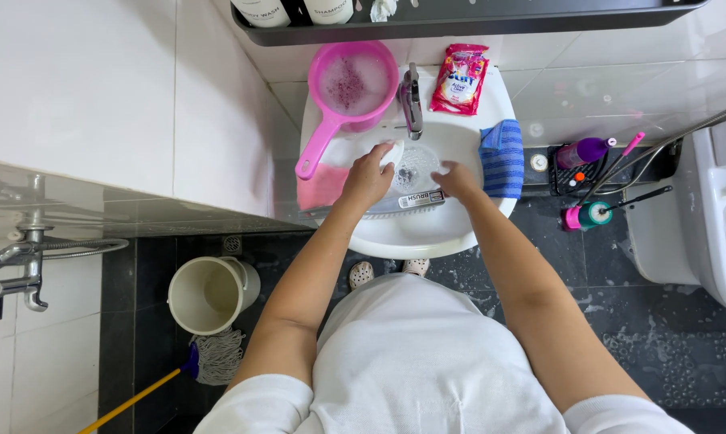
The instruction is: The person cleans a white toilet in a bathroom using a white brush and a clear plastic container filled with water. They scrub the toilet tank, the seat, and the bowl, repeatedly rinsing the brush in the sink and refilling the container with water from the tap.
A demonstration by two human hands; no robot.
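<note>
I look straight down at a white washbasin (427, 233). My left hand (368, 175) is closed around a small white bar of soap (392, 152) over the left side of the bowl. My right hand (458, 179) rests inside the bowl beside the drain (411, 170), fingers curled over the right end of a long grey brush (395, 203) that lies across the basin. Whether the right hand truly grips the brush is hard to tell.
A pink scoop of foamy water (353, 84), a metal tap (412, 100), a red detergent packet (460, 79), a blue cloth (501, 157) and a pink cloth (321, 186) sit on the basin rim. A white bucket (210, 293), a mop (210, 358), a toilet (712, 217) and a toilet brush stand around.
</note>
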